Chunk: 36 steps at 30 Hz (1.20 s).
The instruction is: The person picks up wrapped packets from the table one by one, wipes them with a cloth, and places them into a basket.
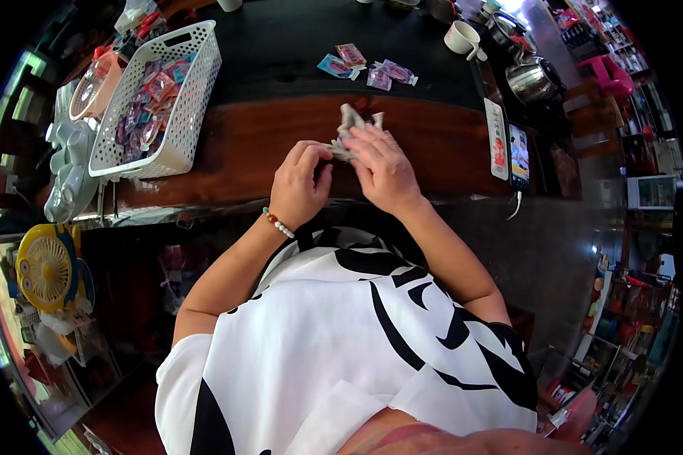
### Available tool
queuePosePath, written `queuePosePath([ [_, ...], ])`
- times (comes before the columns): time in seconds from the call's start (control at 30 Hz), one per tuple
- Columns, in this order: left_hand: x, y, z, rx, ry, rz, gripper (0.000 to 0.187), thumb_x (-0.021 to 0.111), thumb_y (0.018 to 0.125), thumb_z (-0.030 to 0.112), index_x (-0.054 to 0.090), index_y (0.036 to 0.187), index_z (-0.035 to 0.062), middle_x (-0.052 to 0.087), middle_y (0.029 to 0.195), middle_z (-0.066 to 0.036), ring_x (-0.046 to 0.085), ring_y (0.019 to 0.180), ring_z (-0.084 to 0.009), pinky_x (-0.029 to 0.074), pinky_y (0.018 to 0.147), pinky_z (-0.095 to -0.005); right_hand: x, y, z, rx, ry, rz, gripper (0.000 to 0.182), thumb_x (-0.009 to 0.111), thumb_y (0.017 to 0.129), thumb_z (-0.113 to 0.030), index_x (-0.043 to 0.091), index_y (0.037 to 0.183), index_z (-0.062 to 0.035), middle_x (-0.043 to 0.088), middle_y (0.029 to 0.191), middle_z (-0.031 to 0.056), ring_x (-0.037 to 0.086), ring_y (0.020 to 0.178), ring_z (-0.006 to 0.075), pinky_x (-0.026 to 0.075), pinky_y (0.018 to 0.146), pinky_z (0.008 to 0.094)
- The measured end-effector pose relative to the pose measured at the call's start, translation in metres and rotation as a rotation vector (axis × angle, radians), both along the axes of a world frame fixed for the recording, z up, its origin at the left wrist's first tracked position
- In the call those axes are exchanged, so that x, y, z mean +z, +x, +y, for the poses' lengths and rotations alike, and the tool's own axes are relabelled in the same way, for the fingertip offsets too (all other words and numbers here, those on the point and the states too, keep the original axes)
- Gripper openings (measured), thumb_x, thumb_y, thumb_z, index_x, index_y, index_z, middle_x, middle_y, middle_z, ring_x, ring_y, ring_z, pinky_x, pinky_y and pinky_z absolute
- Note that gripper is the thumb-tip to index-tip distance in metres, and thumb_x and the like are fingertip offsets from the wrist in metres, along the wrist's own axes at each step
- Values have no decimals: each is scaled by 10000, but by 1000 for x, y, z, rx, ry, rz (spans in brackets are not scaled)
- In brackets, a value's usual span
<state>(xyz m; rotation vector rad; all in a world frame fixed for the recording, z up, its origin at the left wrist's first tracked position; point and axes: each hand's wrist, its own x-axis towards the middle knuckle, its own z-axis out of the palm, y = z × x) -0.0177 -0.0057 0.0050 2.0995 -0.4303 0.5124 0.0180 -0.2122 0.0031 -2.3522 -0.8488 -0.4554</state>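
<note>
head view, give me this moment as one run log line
left hand: holding grey piece | right hand: on same piece | white basket: left on table | packets: beyond hands

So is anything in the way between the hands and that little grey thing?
No, nothing visible. Both the left hand and the right hand already grip the grey piece directly, above the wooden table. The white basket and the packets lie well apart.
</note>
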Motion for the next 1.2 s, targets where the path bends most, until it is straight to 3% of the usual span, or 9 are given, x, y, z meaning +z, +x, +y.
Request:
queuePosePath([
  [0.17,0,1,0,1,76,-28,215,728,869,-34,664,1067,19,694,1102,-148,702,963,-345,596,820,-392,-2,12,-11,-205,-56,-29,388,734,926,-145,707,1307,-78,690,1378,147,593,1362,358,421,1192,513],
  [0.47,0,12,-2,4,0,81,272,725,897,-6,701,1167,14,700,1107,-145,708,899,-296,592,807,-369,3,-14,-20,-89,-29,-12,307,711,882,-66,744,1187,-58,705,1316,167,614,1314,371,456,1170,498],
  [0.57,3,23,-6,59,2,161,292,738,920,52,710,1208,17,708,1103,-134,710,888,-279,589,793,-356,4,-16,-28,-66,2,-9,279,712,856,-65,748,1132,-67,720,1261,148,639,1263,362,475,1143,488],
  [0.67,8,41,-11,150,208,203,323,781,931,246,742,1183,48,730,1089,-110,736,893,-287,597,788,-382,7,-12,-42,-78,19,-22,240,714,833,-69,756,1069,-83,736,1190,119,669,1185,344,503,1080,468],
  [0.73,21,48,-17,157,321,270,338,787,923,286,747,1167,56,732,1092,-112,739,908,-296,600,799,-397,6,-5,-53,-141,18,-72,202,716,822,-76,766,1016,-98,747,1112,92,691,1094,323,520,993,442],
  [0.8,26,57,-22,153,454,367,329,792,893,339,768,1094,79,737,1094,-117,741,941,-312,604,828,-434,0,2,-60,-206,67,-64,206,720,836,-80,765,1036,-89,745,1111,101,687,1111,325,514,1011,448],
  [1.03,35,73,-30,52,532,445,236,762,874,291,777,969,76,745,1054,-118,740,936,-329,596,851,-466,-5,2,-64,-267,129,-52,215,714,881,-63,761,1091,-61,752,1160,123,685,1123,350,524,1023,451],
  [1.13,37,72,-30,48,411,574,202,750,873,245,763,1007,95,751,1010,-118,720,1018,-329,593,873,-427,-6,5,-67,-271,261,-18,213,705,908,-58,758,1115,-50,758,1161,134,692,1114,353,536,1009,436],
  [1.2,31,70,-28,34,147,365,127,740,859,123,722,982,99,737,940,-103,705,976,-321,582,822,-419,-4,4,-68,-287,302,10,207,695,925,-59,755,1122,-41,759,1158,141,696,1109,351,540,1001,436],
])
